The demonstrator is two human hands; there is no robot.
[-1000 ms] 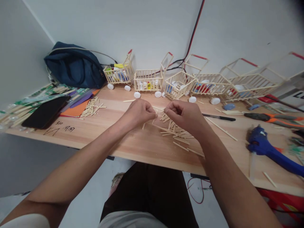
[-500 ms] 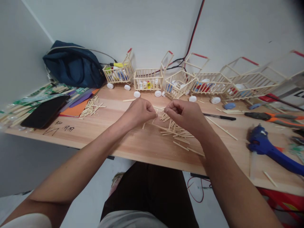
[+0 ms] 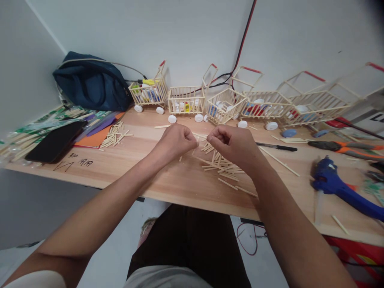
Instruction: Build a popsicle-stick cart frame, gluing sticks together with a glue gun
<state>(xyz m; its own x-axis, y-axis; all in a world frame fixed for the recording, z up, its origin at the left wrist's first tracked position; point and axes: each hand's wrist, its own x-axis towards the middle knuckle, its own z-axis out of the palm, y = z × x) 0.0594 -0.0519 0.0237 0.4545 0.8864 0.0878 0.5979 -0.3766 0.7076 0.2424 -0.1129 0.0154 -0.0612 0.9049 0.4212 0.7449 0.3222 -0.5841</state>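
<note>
Above the middle of the wooden table, my left hand (image 3: 180, 140) is closed in a pinch, thumb against curled index finger. My right hand (image 3: 232, 144) faces it, a small gap apart, its fingertips also pinched together. Whatever sits between the fingertips of either hand is too small or too hidden to name. Below and beside my right hand lies a loose pile of short, thin wooden sticks (image 3: 223, 167), partly covered by that hand. One pale stick (image 3: 199, 135) shows just behind the gap between my hands.
Several miniature stick-built shopping carts (image 3: 186, 100) line the wall. On the right are a blue glue gun (image 3: 339, 186), pliers (image 3: 339, 147) and a black pen (image 3: 277, 147). A phone (image 3: 55, 142), a blue bag (image 3: 93, 84) and another stick pile (image 3: 115, 135) are on the left.
Almost nothing differs. Both hands keep the same pinched pose, and the whole view has shifted very slightly.
</note>
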